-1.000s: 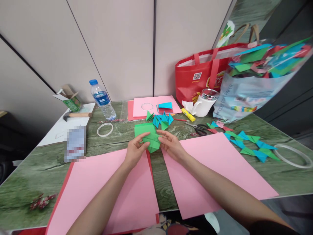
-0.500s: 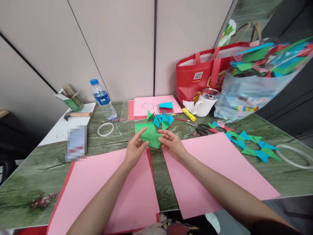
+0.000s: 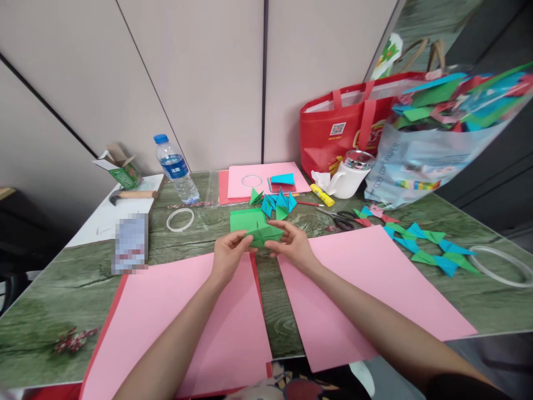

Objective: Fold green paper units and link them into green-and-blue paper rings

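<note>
Folded green paper [image 3: 260, 238] has tilted flatter, pinched by left fingers [image 3: 234, 237] and right fingers [image 3: 286, 226]; likely shaping, next crease needs aligned edges.

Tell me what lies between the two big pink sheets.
Bare tabletop, in the head view, plus a red edge peeking from under the left pink sheet.
</note>
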The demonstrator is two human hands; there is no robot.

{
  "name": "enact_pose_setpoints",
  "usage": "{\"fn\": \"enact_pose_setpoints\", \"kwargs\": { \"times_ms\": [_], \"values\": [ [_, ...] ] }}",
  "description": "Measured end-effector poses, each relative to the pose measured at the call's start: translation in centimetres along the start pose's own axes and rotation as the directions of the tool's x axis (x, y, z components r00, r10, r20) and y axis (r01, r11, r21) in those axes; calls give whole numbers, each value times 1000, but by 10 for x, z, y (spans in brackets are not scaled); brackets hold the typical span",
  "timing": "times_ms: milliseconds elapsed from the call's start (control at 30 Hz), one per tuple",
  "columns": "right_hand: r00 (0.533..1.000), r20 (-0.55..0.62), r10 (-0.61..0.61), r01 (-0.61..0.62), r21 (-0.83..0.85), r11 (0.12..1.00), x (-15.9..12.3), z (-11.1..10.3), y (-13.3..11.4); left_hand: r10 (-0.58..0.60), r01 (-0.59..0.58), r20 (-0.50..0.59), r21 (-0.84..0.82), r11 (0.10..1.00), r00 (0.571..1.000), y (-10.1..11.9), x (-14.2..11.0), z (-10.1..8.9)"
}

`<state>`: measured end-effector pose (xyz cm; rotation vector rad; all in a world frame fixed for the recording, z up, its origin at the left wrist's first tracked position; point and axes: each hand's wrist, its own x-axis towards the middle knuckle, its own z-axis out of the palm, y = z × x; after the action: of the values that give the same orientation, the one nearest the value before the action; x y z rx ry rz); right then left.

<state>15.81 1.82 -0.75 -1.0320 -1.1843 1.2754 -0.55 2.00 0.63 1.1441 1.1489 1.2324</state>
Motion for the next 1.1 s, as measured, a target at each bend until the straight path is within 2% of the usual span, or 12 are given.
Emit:
{"fn": "enact_pose_setpoints", "kwargs": {
  "times_ms": [133,367,600,700,800,900,967,1100],
  "values": [
    [996,80,43,-48,61,997,1,-1,5,-11,12,15,-32,999,1000,1,-1,0],
    [999,8,38,-37,-78,996,0,0,8,-40,42,55,-40,998,998,0,-2,1],
    [994,-35,-108,97,-235,967,0,-3,3,-8,9,19,-20,1000,1000,0,0,-1],
    [999,-29,-21,17,-132,991,2,-3,5,5,-5,24,-22,1000,1000,-1,1,0],
    [994,-46,103,-101,52,994,5,-3,8,85,-85,21,39,996,996,-2,0,1],
    [990,-51,132,-122,157,980,6,-2,10,159,-162,42,77,984,986,-3,-1,2],
    [990,-36,134,-125,189,974,6,-2,9,146,-151,66,74,986,987,-2,-1,2],
    [991,4,134,-132,208,969,5,-2,5,40,-45,93,56,997,995,1,-1,0]
  ]
}}
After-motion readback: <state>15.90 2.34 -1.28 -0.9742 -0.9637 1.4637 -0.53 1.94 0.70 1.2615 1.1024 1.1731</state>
